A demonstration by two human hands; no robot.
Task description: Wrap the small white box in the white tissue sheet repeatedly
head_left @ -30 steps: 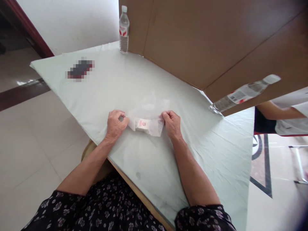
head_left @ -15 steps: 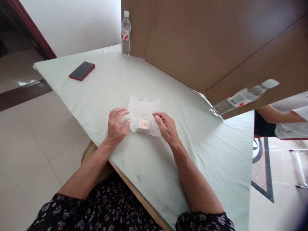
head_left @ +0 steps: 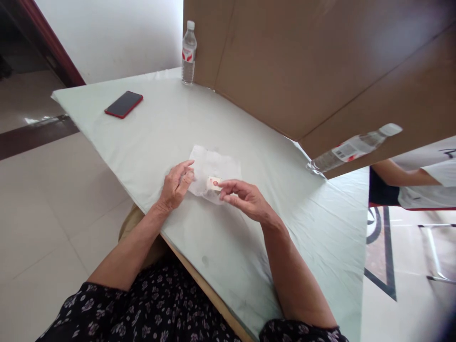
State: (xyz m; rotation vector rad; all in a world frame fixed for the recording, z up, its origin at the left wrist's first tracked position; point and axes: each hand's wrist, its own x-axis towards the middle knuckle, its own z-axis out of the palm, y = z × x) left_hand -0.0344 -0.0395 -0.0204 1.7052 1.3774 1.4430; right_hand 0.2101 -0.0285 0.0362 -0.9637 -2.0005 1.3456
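A small white box with a red print (head_left: 214, 183), perhaps a matchbox, lies on a crinkled sheet of thin white paper (head_left: 216, 164) spread on the table. My left hand (head_left: 175, 186) rests at the sheet's left edge, its fingers loosely stretched and holding nothing that I can see. Over the right part of the sheet is my right hand (head_left: 247, 198), thumb and fingers apart. Its fingertips are at the box's right side; whether they touch it I cannot tell.
On the pale green tablecloth (head_left: 149, 128) lies a phone with a red case (head_left: 124, 104). Two water bottles, one upright (head_left: 188, 54) and one tilted (head_left: 351, 149), stand against a tall brown cardboard panel (head_left: 270, 61). Beyond it, at right, another person's arm (head_left: 402, 173) shows.
The paper's raised edges around the box now lie flatter, leaving its top more exposed. My right hand has moved from the sheet's right edge to the box. My left hand has shifted slightly.
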